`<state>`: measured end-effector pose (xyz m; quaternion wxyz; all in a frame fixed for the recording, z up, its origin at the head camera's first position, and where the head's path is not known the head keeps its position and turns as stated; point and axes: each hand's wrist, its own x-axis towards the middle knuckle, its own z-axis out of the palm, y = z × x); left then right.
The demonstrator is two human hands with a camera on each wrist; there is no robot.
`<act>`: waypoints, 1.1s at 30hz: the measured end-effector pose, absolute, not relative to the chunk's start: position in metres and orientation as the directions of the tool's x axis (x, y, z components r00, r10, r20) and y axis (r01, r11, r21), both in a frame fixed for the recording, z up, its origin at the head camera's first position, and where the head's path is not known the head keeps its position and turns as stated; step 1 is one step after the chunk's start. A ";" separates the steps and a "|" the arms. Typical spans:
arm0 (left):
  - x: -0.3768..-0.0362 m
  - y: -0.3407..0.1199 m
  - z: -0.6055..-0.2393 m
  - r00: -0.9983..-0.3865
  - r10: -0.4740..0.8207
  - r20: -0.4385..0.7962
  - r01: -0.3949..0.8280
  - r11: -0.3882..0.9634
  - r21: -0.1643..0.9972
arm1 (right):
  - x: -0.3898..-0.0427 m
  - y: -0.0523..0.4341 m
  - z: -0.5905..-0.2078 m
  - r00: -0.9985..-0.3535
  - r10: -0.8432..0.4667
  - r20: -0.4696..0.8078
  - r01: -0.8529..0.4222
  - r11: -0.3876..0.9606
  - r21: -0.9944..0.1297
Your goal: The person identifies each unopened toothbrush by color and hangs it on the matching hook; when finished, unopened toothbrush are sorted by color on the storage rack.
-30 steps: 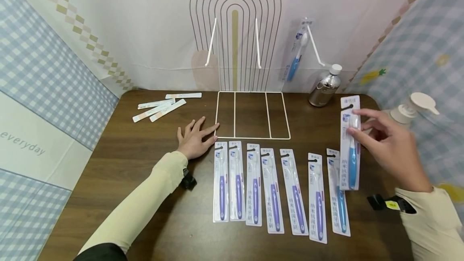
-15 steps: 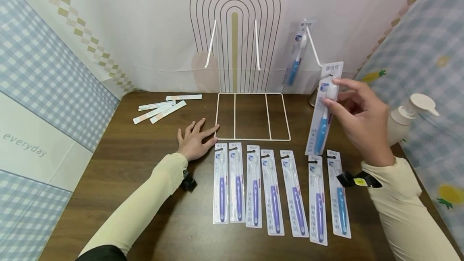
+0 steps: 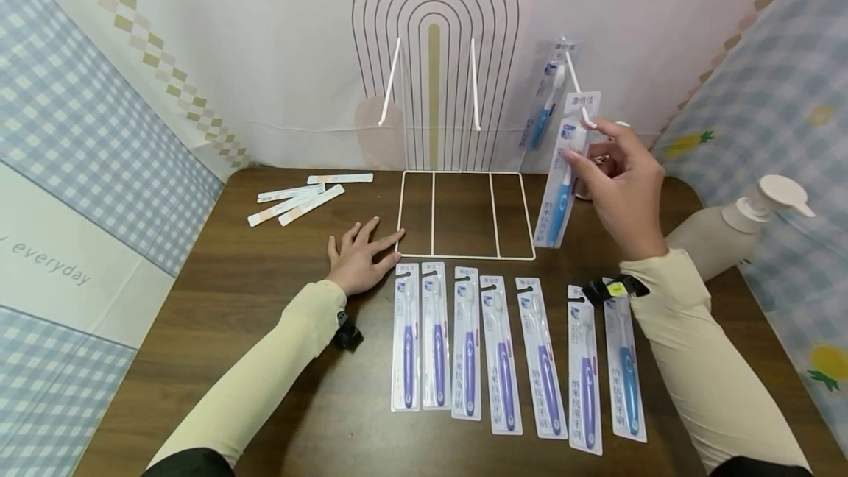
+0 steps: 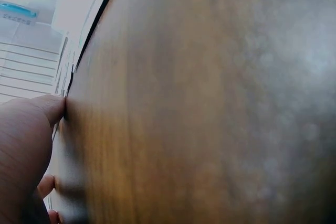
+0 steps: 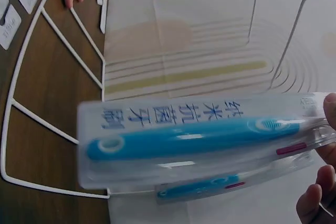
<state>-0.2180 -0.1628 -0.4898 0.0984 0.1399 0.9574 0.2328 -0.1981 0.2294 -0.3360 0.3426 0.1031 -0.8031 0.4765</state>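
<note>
My right hand (image 3: pixel 623 193) pinches a blue toothbrush in a blister pack (image 3: pixel 560 193) near its upper half, the pack slightly tilted. The white tip of the rack's right hook (image 3: pixel 573 73) shows in front of the card at its hanging slot. Farther back on that hook hangs another blue packaged toothbrush (image 3: pixel 541 122). In the right wrist view, the held pack (image 5: pixel 184 142) partly covers the hung one (image 5: pixel 199 186). My left hand (image 3: pixel 360 262) lies spread on the table, its thumb and index finger touching the left side of the white wire rack (image 3: pixel 464 257).
Several purple packaged toothbrushes (image 3: pixel 469 363) and one blue one (image 3: pixel 629 381) lie in a row in front. Slim white sachets (image 3: pixel 311 205) lie at the back left. A pump bottle (image 3: pixel 718 234) stands right; a silver bottle is mostly hidden behind my right hand. Two other hooks (image 3: pixel 475 87) hold nothing.
My right hand has carried the blue toothbrush pack left and away from me, from above the table's right side to the right hook's tip. The left hand has stayed at the rack.
</note>
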 end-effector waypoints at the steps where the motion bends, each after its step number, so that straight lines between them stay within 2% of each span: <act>1: -0.218 -0.162 -0.490 -0.942 0.313 -0.123 0.222 0.852 0.474 | -0.201 0.227 -0.334 -0.748 0.172 0.640 -0.479 0.527 -0.702; 6: -0.217 -0.162 -0.488 -0.943 0.310 -0.119 0.218 0.849 0.481 | -0.221 0.219 -0.325 -0.758 0.227 0.611 -0.419 0.548 -0.724; 13: -0.216 -0.162 -0.489 -0.945 0.304 -0.117 0.214 0.850 0.481 | -0.279 0.234 -0.341 -0.762 0.264 0.591 -0.370 0.572 -0.732; 19: -0.217 -0.161 -0.489 -0.944 0.306 -0.119 0.214 0.849 0.484 | -0.294 0.234 -0.340 -0.768 0.274 0.579 -0.354 0.571 -0.741; 27: -0.217 -0.160 -0.489 -0.944 0.309 -0.111 0.218 0.843 0.493 | -0.290 0.243 -0.342 -0.776 0.249 0.579 -0.368 0.568 -0.737; 33: -0.216 -0.162 -0.489 -0.945 0.307 -0.112 0.216 0.843 0.492 | -0.245 0.270 -0.347 -0.781 0.236 0.578 -0.360 0.587 -0.726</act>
